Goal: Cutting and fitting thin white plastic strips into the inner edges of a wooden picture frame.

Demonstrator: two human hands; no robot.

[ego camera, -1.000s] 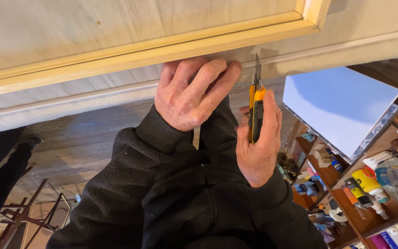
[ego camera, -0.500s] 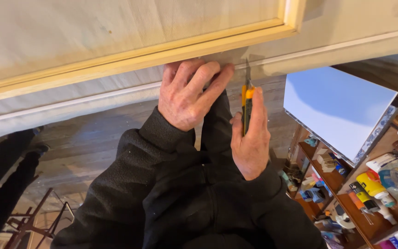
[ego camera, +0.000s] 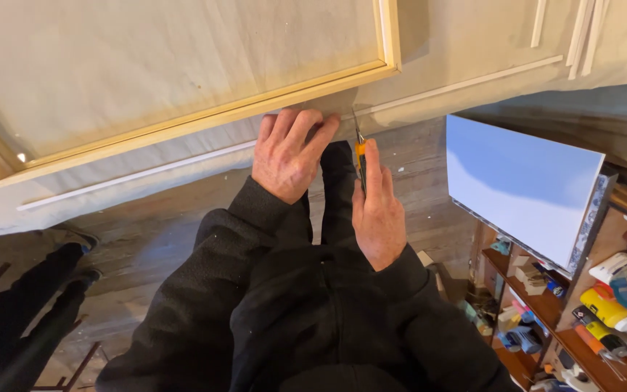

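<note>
My left hand (ego camera: 284,156) presses spread fingers against the wooden frame (ego camera: 205,120). Beside it, my right hand (ego camera: 377,214) grips the utility knife (ego camera: 360,156), blade at the frame's lower edge; trimming there demands a steady stroke.

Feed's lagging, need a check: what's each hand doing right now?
Left hand: open, fingers pressed on the cloth below the wooden frame.
Right hand: closed around a knife.
</note>
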